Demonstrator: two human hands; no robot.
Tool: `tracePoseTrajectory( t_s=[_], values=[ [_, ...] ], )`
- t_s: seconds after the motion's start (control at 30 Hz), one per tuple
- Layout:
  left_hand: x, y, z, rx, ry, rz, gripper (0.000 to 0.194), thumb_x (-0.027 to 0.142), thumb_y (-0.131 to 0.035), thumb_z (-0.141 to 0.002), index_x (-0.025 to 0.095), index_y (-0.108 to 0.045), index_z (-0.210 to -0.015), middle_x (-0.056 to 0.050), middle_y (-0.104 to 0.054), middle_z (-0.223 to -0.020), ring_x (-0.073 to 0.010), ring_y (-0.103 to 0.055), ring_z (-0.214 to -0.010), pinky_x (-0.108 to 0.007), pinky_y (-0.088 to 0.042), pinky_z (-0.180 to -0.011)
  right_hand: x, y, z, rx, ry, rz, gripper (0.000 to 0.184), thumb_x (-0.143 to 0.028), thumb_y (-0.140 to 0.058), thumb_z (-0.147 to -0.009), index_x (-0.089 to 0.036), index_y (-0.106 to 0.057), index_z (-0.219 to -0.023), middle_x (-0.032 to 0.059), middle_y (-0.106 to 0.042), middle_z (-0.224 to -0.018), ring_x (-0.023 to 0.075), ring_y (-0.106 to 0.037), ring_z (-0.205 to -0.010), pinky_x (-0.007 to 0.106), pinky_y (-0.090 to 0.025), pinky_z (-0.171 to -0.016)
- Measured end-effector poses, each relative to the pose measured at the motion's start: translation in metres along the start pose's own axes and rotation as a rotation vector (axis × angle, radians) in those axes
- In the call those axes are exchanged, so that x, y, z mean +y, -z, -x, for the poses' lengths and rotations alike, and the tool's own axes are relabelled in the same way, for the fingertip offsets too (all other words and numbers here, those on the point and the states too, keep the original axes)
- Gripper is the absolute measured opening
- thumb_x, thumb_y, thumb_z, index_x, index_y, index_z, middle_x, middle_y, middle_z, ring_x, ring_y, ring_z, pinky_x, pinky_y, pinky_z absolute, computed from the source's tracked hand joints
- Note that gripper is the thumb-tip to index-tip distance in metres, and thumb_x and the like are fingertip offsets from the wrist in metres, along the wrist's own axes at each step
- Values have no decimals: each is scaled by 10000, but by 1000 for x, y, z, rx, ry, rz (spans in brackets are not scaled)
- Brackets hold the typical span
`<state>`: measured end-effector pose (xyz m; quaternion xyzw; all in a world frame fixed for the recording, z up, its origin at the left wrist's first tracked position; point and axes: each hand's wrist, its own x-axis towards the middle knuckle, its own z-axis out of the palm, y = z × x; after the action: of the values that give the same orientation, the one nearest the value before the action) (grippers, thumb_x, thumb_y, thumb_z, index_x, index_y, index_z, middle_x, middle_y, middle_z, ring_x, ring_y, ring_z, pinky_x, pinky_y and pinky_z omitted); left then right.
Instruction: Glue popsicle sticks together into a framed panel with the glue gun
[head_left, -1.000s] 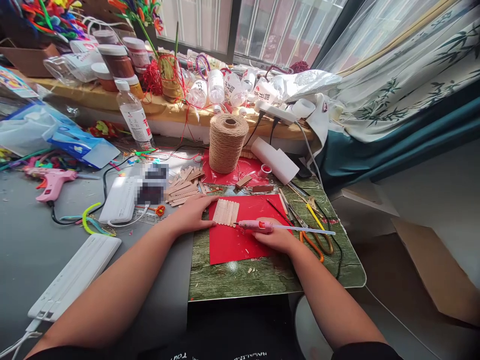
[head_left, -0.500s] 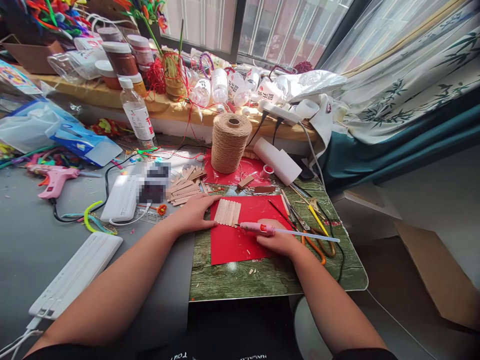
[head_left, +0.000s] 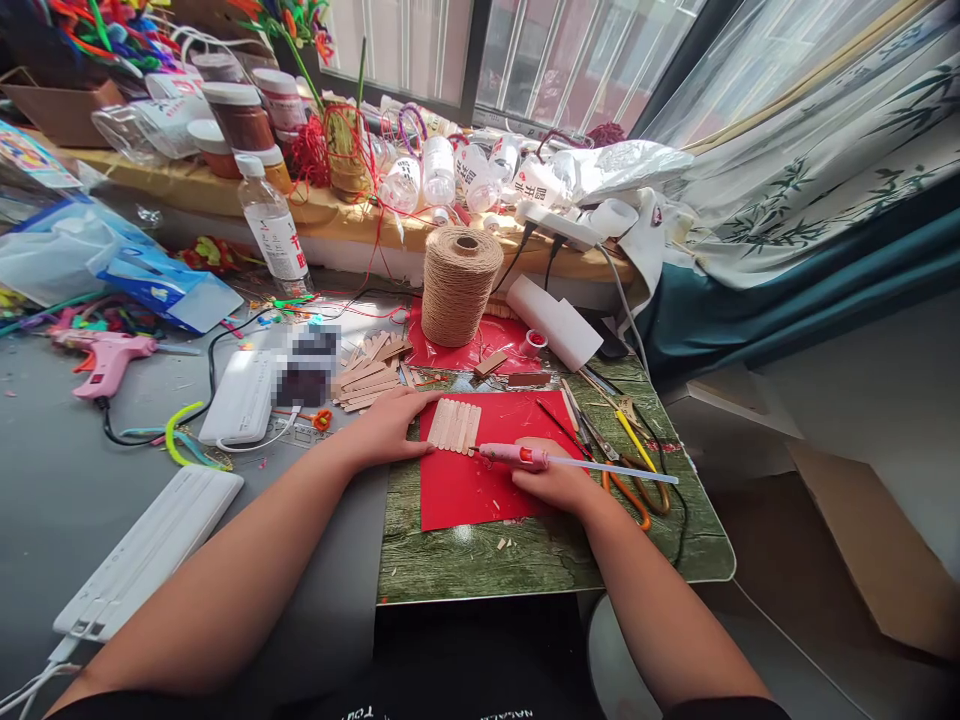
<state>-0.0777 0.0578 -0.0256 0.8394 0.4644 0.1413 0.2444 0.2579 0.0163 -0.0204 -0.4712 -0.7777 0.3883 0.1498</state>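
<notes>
The right hand (head_left: 553,478) grips a pink plastic glue gun (head_left: 513,456); the spread left hand (head_left: 386,430) borders aligned pale wooden sticks (head_left: 454,426) at the red paper's (head_left: 461,498) far-left corner. Loose flat wooden sticks (head_left: 367,384) remain unaligned.

looks like bare, matt wood in the row of sticks (head_left: 455,425), smooth paper in the red sheet (head_left: 461,500), pink plastic on the held glue gun (head_left: 516,456), rough fibre around the twine spool (head_left: 459,292). gleams (in one white patch) on the wood-grained board (head_left: 540,570).
</notes>
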Motion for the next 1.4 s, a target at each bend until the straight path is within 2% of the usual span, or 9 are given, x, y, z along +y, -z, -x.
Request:
tracePoseTrajectory(
  t_s=[0.17,0.37,0.6,0.7,0.8,1.03,1.27,1.4],
  values=[
    [1,1,0,-3,10,-1,872,536,-758,-784,258,-447,-1550,-122,-582,-1455,-340,-540,-1315,-464,-439,-1106,-4,1,-1,9,4,81,86,-143,-599,-761,-226,-618,-768,-17,-582,-718,160,-488,-657,285,-361,-620],
    [1,1,0,-11,21,-5,874,538,-760,-782,271,-446,-1553,-122,-585,-1456,-341,-534,-1321,-470,-436,-1108,-12,2,-2,17,15,141,137,-141,-602,-748,-222,-506,-694,-19,-545,-694,153,-478,-655,289,-327,-624],
    [1,1,0,-6,17,-17,855,542,-748,-795,272,-453,-1550,-121,-576,-1469,-333,-519,-1343,-466,-432,-1124,-7,1,-2,28,2,150,116,-142,-603,-749,-213,-527,-699,-24,-534,-686,139,-460,-634,279,-306,-605],
    [2,2,1,-7,19,-3,847,542,-741,-802,275,-451,-1552,-116,-572,-1479,-333,-515,-1352,-468,-429,-1132,-6,2,-2,27,-7,140,76,-143,-607,-759,-218,-615,-755,-21,-528,-694,147,-464,-645,278,-316,-608],
    [3,2,1,-11,26,4,855,543,-748,-794,275,-455,-1550,-115,-577,-1476,-338,-512,-1354,-471,-423,-1138,-6,3,-2,12,7,125,175,-131,-595,-777,-240,-702,-863,-21,-523,-706,153,-468,-660,274,-336,-624],
    [2,2,0,-11,25,-1,862,557,-747,-793,277,-454,-1553,-114,-572,-1482,-342,-518,-1350,-468,-434,-1128,2,1,-4,21,-12,92,146,-139,-602,-785,-224,-703,-846,-17,-544,-713,152,-472,-667,264,-346,-612],
    [1,2,0,-9,23,-7,874,558,-753,-789,272,-448,-1556,-113,-579,-1472,-339,-515,-1352,-466,-425,-1137,0,0,-4,22,-4,87,253,-132,-596,-784,-248,-756,-942,-15,-560,-717,154,-453,-668,258,-349,-602],
    [1,2,0,-12,28,-3,862,557,-751,-791,283,-454,-1551,-118,-575,-1465,-341,-525,-1340,-470,-427,-1129,-4,1,-4,5,-11,32,396,-128,-590,-795,-288,-779,-1104,-9,-616,-759,163,-480,-682,263,-385,-609]
  ],
)
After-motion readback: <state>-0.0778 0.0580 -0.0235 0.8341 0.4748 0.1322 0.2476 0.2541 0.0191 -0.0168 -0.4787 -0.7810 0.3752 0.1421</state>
